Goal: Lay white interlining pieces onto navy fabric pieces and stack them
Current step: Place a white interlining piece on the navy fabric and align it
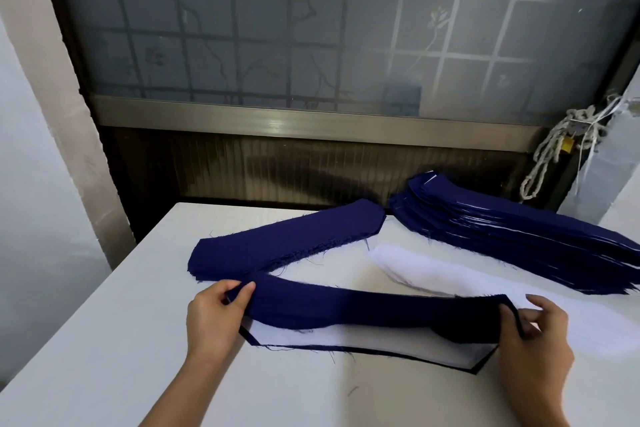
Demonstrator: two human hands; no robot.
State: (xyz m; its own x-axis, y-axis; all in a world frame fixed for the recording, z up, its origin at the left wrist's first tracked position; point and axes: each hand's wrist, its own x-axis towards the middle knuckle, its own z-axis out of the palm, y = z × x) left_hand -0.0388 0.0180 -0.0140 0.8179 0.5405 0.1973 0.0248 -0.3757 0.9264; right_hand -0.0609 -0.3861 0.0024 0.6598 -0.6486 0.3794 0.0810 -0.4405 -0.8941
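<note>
Left hand (214, 315), right hand (535, 333): both bare; forearms bare to frame edge.

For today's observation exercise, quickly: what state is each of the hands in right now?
Left hand: pinches the left end of the navy fabric piece.
Right hand: holds that piece's right end.

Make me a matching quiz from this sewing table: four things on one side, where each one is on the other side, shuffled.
1. held navy piece
2. white interlining pile
3. tall navy stack
4. rope bundle

A. hanging by the window frame
B. back right of the table
C. stretched between left hand and right hand
D. on the table, in front of the tall stack

Pairs: 1-C, 2-D, 3-B, 4-A
</note>
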